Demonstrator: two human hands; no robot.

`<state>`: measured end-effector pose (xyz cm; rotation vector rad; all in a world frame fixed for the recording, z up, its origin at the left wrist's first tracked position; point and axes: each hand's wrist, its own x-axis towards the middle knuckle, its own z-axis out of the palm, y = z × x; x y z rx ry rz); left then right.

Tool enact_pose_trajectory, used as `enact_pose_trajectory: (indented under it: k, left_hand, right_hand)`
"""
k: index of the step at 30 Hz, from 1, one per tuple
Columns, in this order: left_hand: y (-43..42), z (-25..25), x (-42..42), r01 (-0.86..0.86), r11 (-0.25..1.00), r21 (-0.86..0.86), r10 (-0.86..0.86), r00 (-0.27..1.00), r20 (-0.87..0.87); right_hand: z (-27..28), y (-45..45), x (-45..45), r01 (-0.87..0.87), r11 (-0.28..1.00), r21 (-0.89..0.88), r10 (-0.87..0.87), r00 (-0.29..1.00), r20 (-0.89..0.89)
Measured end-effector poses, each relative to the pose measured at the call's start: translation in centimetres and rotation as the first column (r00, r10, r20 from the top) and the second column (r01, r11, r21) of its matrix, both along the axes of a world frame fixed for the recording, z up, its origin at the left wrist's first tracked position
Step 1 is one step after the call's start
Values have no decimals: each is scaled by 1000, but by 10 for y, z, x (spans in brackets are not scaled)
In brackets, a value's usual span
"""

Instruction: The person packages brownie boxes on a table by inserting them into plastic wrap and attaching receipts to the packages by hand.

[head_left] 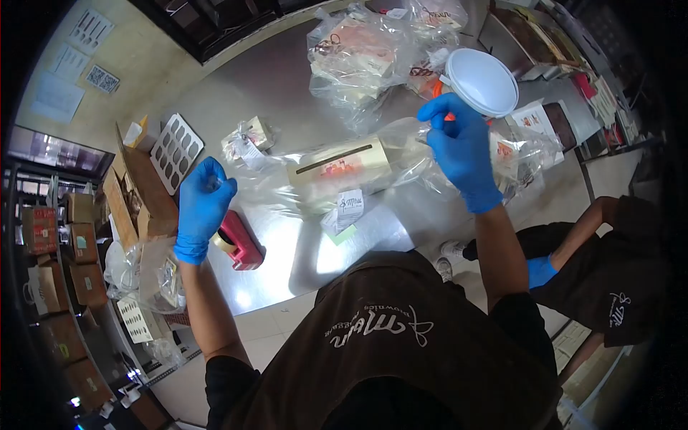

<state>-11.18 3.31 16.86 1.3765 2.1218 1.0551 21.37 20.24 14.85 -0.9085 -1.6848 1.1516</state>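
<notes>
Box (pixel 342 172) inside clear bag (pixel 269 185); left hand (pixel 206 208), right hand (pixel 461 147): grip closed, pinching bag ends.

upside-down white "brownies" lettering (pixel 390 313) on brown apron (pixel 394 351)

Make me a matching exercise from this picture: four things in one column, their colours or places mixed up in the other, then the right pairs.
Things
1. tape dispenser
2. pale box with a dark strip
3. left hand
4. cardboard box

Colours or places
A. in a blue glove
B. brown, with its flaps open
C. on the table, between the left hand and the right hand
D. red

Right pairs: 1-D, 2-C, 3-A, 4-B
</notes>
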Motion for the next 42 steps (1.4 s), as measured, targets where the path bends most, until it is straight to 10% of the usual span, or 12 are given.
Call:
enact_pose_trajectory:
  k: [4, 6, 10, 12, 14, 17, 20, 28, 30, 33, 37, 42]
  left_hand:
    - [24, -7, 65, 82, 813, 576, 378, 679, -630]
    - [31, -8, 114, 490, 836, 248, -177, 668, -723]
    - [97, -71, 72, 256, 797, -547, -571, 616, -543]
    - [94, -70, 38, 583, 765, -272, -615, 537, -578]
    - [104, -58, 23, 596, 761, -257, -607, 512, -608]
    - [98, -30, 39, 406, 740, -537, -673, 457, -582]
    - [80, -45, 79, 320, 946, 54, -75, 378, -923]
    - [91, -128, 37, 374, 863, -341, -506, 641, -577]
    - [96, -129, 28, 400, 860, -317, -510, 671, -538]
    - [99, -125, 34, 426, 829, -362, -559, 648, -518]
    - [94, -134, 62, 541, 795, 276, -80, 544, -835]
    - [100, -141, 31, 401, 714, -575, -664, 649, -371]
  right_hand:
    - [-13, -8, -1, -23, 998, -55, 18, 995, -97]
    - [-11, -11, -8, -45, 992, -120, 24, 984, -176]
    - [-15, 1, -36, 235, 954, -185, -286, 895, -341]
    - [-27, -4, -45, 132, 928, -349, -363, 532, -765]
    - [-49, -46, -71, 103, 679, 727, -226, 971, 74]
    - [-98, -12, -86, -371, 589, 719, -196, 797, 572]
    - [-84, 22, -97, -541, 821, 180, 111, 461, 880]
    - [-95, 32, -101, -495, 862, 108, 256, 611, 749]
    - [-87, 11, -97, -531, 616, 581, -9, 734, 679]
    - [-137, 30, -94, -668, 730, 142, 323, 521, 790]
    - [-122, 36, -99, -619, 782, -73, 376, 375, 847]
    - [-142, 42, -107, -739, 642, 202, 213, 425, 880]
